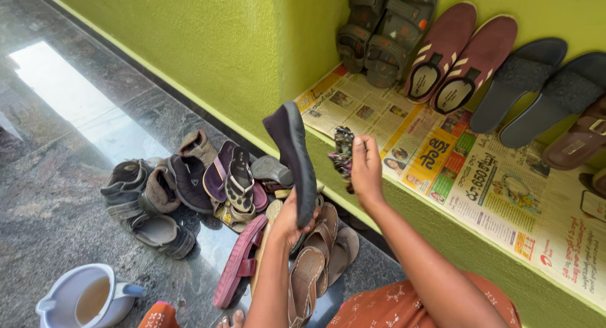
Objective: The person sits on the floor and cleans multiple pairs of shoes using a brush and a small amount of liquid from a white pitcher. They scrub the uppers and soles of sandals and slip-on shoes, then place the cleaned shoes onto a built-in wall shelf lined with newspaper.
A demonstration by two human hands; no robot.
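Observation:
My left hand (289, 219) grips a black flat shoe (292, 152) by its heel end and holds it upright with the toe pointing up, its sole edge turned toward me. My right hand (365, 167) is closed on a crumpled dark patterned cloth (343, 152), held just right of the shoe and above the edge of the green ledge (442, 240). The cloth and the shoe are close together; whether they touch I cannot tell.
A pile of sandals and slippers (227, 189) lies on the dark granite floor (57, 195) below the shoe. On the ledge, newspaper (480, 183) carries sandals (385, 31), maroon shoes (457, 53) and dark slides (536, 88) leaning against the green wall. A white mug of water (85, 299) stands at bottom left.

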